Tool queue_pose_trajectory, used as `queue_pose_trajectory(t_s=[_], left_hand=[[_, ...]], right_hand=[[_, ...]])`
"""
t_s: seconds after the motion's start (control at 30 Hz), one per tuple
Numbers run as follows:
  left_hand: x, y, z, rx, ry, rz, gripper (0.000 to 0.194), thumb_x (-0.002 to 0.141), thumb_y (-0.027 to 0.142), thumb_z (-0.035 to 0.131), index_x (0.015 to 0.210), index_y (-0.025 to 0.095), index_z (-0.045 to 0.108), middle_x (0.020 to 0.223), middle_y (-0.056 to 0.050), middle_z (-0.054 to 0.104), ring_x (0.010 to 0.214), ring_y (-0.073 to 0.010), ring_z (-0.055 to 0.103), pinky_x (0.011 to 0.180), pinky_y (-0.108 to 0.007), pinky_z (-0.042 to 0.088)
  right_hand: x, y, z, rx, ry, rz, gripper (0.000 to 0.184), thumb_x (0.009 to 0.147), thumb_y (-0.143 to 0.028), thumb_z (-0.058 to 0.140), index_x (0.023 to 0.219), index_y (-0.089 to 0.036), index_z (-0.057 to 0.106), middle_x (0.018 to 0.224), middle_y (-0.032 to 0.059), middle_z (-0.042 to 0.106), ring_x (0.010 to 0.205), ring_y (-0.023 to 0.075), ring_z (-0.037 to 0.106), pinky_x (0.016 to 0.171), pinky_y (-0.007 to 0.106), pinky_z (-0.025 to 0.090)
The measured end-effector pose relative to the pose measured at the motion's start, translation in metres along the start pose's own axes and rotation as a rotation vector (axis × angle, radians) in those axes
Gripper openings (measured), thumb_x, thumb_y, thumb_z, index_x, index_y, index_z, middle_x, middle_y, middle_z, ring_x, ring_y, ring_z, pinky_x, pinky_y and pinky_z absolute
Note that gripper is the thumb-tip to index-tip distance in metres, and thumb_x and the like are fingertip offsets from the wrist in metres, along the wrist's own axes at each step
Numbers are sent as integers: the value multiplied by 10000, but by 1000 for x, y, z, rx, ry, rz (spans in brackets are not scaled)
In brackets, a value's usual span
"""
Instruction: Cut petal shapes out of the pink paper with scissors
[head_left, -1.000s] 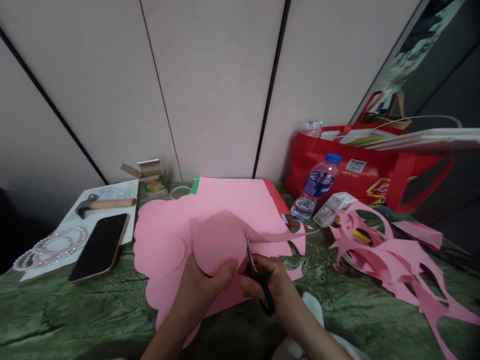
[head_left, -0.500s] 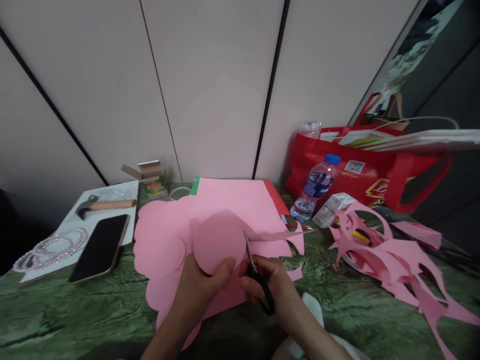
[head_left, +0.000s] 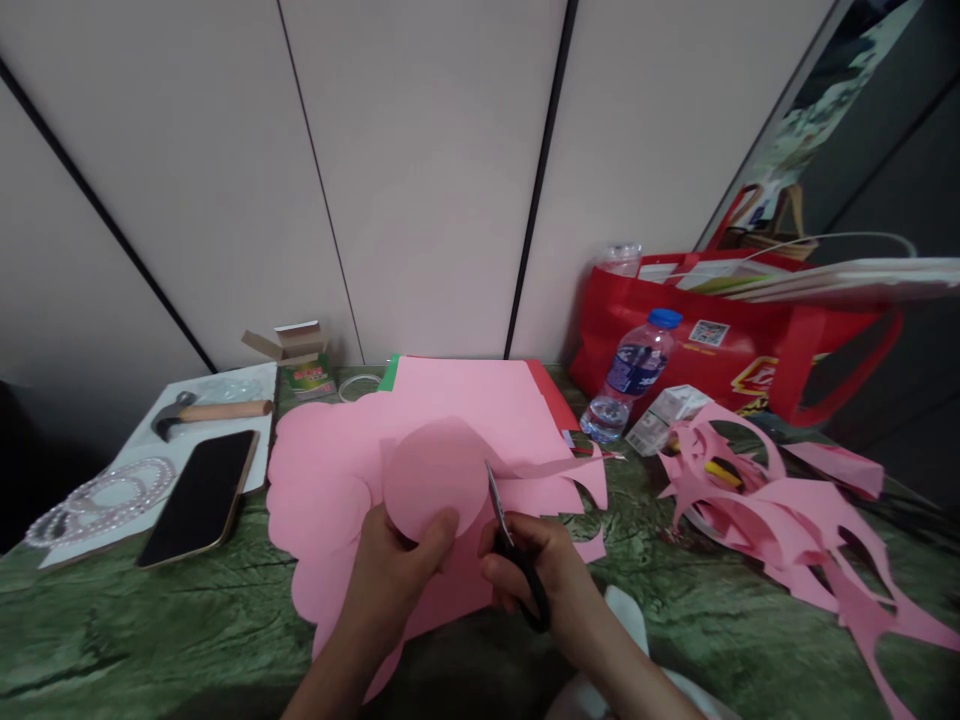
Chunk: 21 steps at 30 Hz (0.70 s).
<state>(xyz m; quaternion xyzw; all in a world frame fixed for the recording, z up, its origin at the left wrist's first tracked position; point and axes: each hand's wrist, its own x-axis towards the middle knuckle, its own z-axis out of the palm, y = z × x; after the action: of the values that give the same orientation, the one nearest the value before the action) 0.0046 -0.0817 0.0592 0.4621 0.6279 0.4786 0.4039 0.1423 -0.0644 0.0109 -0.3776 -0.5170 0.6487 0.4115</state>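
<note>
My left hand (head_left: pixel 401 560) grips the lower edge of a round pink paper circle (head_left: pixel 435 470), thumb on top. Black-handled scissors (head_left: pixel 506 530) sit in my right hand (head_left: pixel 536 565), their blades pointing up along the circle's right edge. A thin pink strip reaches right from near the blade tips. Below my hands lie pink paper sheets (head_left: pixel 472 385) and several overlapping cut pink circles (head_left: pixel 319 510) with a scalloped outline at the left. Small pink offcuts (head_left: pixel 592 480) rest at the right edge of the sheets.
On the left are a phone (head_left: pixel 199 495), a hammer (head_left: pixel 214 410), a beaded strand (head_left: pixel 105 495) and an opened small box (head_left: pixel 304 360). To the right stand a water bottle (head_left: pixel 630 375), a white carton (head_left: pixel 667 420), a red bag (head_left: pixel 697 320) and a heap of pink scraps (head_left: pixel 787 520).
The paper circle and my left hand have shifted slightly left. The strip's far end has drawn in a little. My right hand with the scissors has hardly moved.
</note>
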Motion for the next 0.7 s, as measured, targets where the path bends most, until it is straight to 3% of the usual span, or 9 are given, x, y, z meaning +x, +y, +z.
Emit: queue_pose_trajectory(t_s=[0.13,0.3,0.53,0.7], left_hand=[[2,-4,0,-122,-95,13,406,711,369,560,391,171,406,376,55,346,381,-58,287,393,-216,205],[2,-6,2,-230,-190,-24,439,776,463,472,481,144,539,318,31,405,282,-78,333,333,-215,221],[-2,3,5,3,7,-69,450,692,416,589,350,161,447,283,41,366,289,-62,324,344,-202,254],[-4,3,8,-9,-21,-90,421,652,388,607,339,165,435,286,46,348,279,-50,280,322,-205,203]], right_hand=[[-1,0,0,24,0,4,331,573,-423,740,613,-166,535,422,-68,440,326,67,391,324,181,287],[-3,1,1,50,-41,-10,333,590,-413,743,668,-156,546,441,-71,443,349,71,414,340,177,297],[-3,0,3,15,-107,3,335,608,-436,726,655,-157,545,463,-57,469,358,70,406,350,183,286],[-2,2,1,10,-46,-55,360,557,-418,764,699,-167,549,498,-59,482,417,76,380,392,194,289]])
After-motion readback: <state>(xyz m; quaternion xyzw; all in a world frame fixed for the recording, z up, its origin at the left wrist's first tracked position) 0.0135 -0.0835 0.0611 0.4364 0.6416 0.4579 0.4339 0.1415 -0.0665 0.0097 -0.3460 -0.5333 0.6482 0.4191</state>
